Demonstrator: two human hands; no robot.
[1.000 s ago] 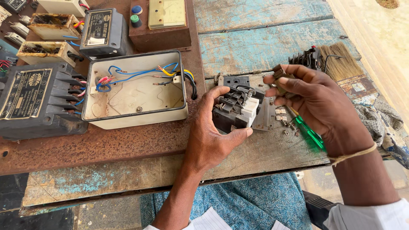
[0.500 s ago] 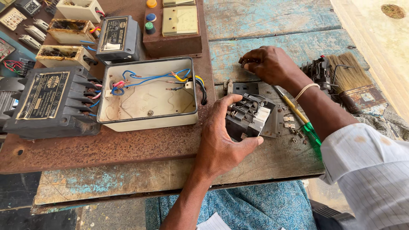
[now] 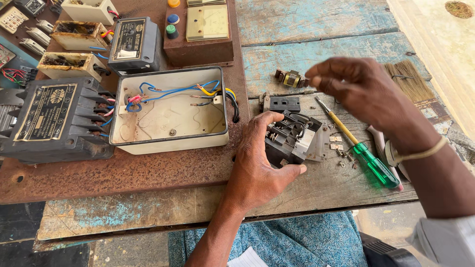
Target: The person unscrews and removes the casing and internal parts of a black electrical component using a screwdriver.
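Left hand covers much of black contactor.

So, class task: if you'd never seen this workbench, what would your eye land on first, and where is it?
Centre stage, the left hand grips a black electrical contactor on the worn wooden table. The right hand hovers above a green-handled screwdriver to the right. To the left, an open cream enclosure with blue and yellow wires sits on a rusty metal plate.

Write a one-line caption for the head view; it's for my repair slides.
Left hand grips a black contactor on the wooden bench; right hand hovers above a green-handled screwdriver.
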